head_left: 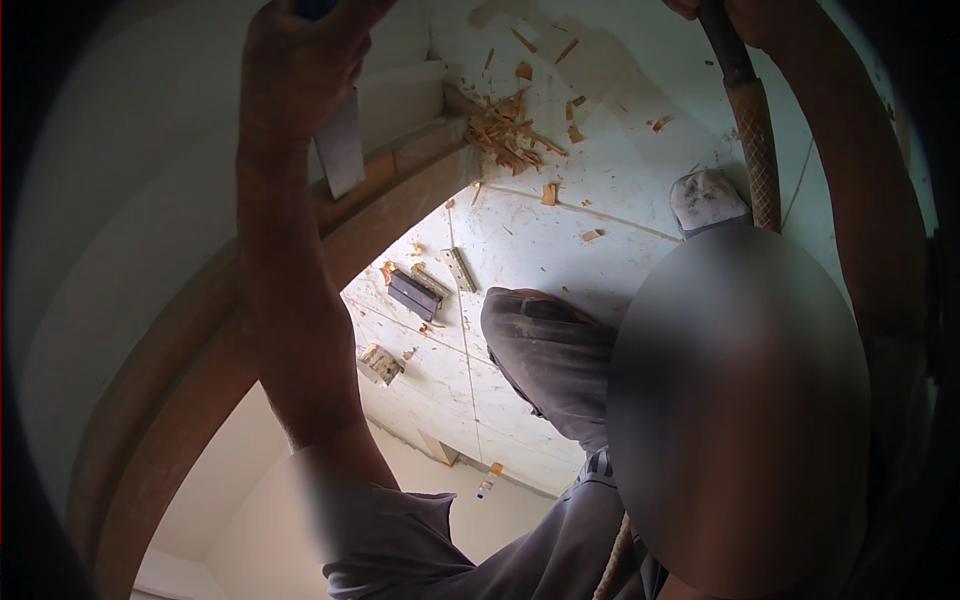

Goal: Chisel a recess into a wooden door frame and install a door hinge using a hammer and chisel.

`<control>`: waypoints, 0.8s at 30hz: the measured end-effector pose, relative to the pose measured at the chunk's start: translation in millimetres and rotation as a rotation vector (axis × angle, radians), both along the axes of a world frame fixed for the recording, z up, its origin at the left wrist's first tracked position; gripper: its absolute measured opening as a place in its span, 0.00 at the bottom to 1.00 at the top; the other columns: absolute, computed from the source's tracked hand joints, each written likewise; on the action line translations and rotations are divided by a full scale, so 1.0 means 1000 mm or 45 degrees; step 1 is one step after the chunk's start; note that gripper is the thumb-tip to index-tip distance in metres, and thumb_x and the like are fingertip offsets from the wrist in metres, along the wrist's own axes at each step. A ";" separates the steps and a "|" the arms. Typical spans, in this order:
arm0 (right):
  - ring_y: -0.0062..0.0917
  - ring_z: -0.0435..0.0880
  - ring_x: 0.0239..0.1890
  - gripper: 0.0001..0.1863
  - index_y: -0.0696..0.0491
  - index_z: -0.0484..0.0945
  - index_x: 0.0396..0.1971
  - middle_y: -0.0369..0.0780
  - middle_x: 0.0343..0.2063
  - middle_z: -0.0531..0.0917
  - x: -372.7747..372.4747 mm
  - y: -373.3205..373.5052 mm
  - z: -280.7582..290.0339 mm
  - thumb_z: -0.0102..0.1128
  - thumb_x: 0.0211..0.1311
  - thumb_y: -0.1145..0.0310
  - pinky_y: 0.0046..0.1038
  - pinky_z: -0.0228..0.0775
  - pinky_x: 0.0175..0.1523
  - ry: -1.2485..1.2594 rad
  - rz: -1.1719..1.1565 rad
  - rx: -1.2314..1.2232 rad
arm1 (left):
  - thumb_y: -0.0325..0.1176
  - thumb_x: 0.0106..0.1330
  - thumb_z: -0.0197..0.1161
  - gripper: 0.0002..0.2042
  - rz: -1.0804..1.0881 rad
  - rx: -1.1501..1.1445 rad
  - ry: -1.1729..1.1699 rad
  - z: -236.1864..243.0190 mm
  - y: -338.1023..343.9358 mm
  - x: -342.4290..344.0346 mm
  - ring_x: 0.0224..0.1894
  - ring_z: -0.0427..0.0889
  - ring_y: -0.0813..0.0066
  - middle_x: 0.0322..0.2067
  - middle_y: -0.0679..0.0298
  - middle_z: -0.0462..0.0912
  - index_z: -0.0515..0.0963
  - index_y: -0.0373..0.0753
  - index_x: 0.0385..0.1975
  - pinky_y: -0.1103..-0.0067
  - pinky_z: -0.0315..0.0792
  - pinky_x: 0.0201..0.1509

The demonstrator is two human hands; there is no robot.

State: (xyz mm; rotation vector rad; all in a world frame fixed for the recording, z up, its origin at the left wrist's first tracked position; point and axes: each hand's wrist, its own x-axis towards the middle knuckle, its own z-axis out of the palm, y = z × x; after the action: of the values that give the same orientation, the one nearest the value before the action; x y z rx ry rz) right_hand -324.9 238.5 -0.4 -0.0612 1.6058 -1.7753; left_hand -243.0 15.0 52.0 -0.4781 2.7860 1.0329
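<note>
My left hand [300,70] is closed at the upper left, at the top edge of the picture. A bit of blue handle shows above it, and a flat metal chisel blade [341,148] shows beside the wrist, next to the wooden frame [395,165]. At the upper right, my right hand [765,18] is wrapped round a rod-shaped tool handle [752,130], dark above and tan with a cross-hatched pattern below. Part of this hand and the tool's far end are cut off by the picture edge.
Wood chips [510,135] lie heaped at the frame's foot and scattered over the pale tiled floor [600,270]. Beyond the frame are a dark block [413,294], a metal strip [459,269], a rough chunk [381,364] and a small bottle [489,481]. My grey-trousered knee [545,330] is bent.
</note>
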 end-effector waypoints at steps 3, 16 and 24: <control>0.16 0.60 0.08 0.19 0.48 0.66 0.18 0.29 0.09 0.64 0.001 0.000 -0.001 0.51 0.67 0.55 0.24 0.53 0.15 0.018 -0.005 0.052 | 0.56 0.56 0.68 0.22 0.065 0.100 -0.028 -0.019 -0.001 -0.001 0.09 0.61 0.90 0.09 0.78 0.63 0.68 0.47 0.19 0.88 0.59 0.11; 0.16 0.60 0.08 0.20 0.49 0.67 0.18 0.30 0.10 0.65 0.002 0.006 -0.012 0.51 0.67 0.54 0.24 0.53 0.15 -0.069 -0.056 0.113 | 0.62 0.53 0.66 0.24 -0.012 0.133 -0.206 -0.047 -0.005 -0.011 0.11 0.62 0.89 0.10 0.78 0.63 0.67 0.49 0.16 0.86 0.57 0.13; 0.16 0.61 0.08 0.20 0.49 0.67 0.18 0.30 0.10 0.65 0.002 0.012 -0.017 0.52 0.67 0.53 0.24 0.53 0.15 -0.064 -0.042 0.083 | 0.63 0.52 0.66 0.25 -0.024 0.059 -0.302 -0.049 0.000 -0.010 0.12 0.63 0.89 0.10 0.77 0.64 0.69 0.48 0.16 0.86 0.59 0.14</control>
State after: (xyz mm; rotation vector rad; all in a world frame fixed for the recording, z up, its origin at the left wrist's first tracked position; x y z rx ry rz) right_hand -322.6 250.3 -17.5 0.0405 1.6354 -1.7344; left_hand -252.9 14.6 3.1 -0.5295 2.5483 0.9650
